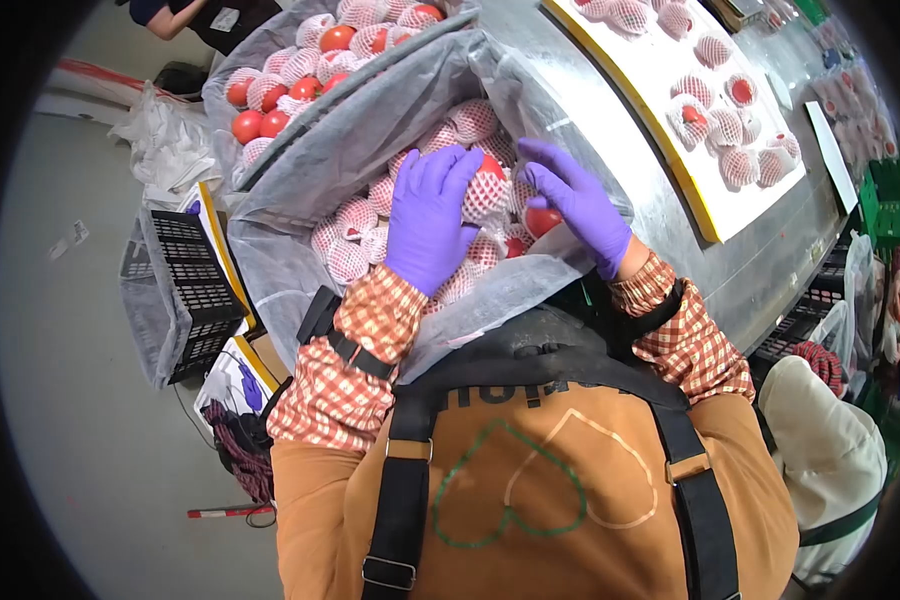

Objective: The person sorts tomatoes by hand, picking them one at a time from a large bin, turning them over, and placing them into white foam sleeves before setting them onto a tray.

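In the nearer bin [320, 160] of two plastic-lined bins: two gloved hands close together, left hand [428, 215] spread flat on one net-sleeved fruit [485, 192], right hand [575, 205] over one bare red fruit [542, 218], grip not discernible; alongside, one white tray [660, 90] holding about ten netted fruit.

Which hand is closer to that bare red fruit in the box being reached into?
Right. The right hand lies against the bare red fruit; the left hand rests on netted fruit to its left.
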Demonstrator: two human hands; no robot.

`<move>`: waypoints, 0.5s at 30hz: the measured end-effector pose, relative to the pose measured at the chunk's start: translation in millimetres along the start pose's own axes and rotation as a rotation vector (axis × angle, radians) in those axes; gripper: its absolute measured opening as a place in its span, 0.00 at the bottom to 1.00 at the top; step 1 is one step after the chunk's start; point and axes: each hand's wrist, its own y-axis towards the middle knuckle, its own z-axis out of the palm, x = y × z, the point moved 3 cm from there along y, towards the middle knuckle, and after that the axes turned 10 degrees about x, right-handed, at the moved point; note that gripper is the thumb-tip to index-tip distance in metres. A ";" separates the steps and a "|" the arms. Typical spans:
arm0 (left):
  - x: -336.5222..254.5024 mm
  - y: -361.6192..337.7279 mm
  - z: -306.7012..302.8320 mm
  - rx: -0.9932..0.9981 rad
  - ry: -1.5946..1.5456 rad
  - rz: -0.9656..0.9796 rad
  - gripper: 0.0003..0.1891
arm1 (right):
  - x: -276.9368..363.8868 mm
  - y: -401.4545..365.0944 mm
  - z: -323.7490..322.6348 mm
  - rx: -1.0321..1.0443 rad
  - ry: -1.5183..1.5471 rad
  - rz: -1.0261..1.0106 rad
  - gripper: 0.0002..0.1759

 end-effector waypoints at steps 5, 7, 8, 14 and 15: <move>-2.0 -21.8 -13.4 -0.138 0.011 0.149 0.38 | 5.2 4.4 42.4 0.333 0.622 0.155 0.28; -1.7 -31.6 -14.9 -0.184 -0.057 0.175 0.39 | 12.9 4.8 55.9 0.322 0.669 0.082 0.25; -1.7 -34.0 -21.4 -0.211 -0.075 0.133 0.42 | 13.2 8.4 61.2 0.312 0.687 0.069 0.26; -20.2 -61.2 -39.6 -0.212 -0.422 -0.240 0.48 | 13.1 9.7 83.7 0.197 0.488 -0.087 0.27; -21.2 -63.9 -38.2 -0.240 -0.605 -0.300 0.47 | 13.0 11.1 85.6 0.149 0.375 -0.149 0.28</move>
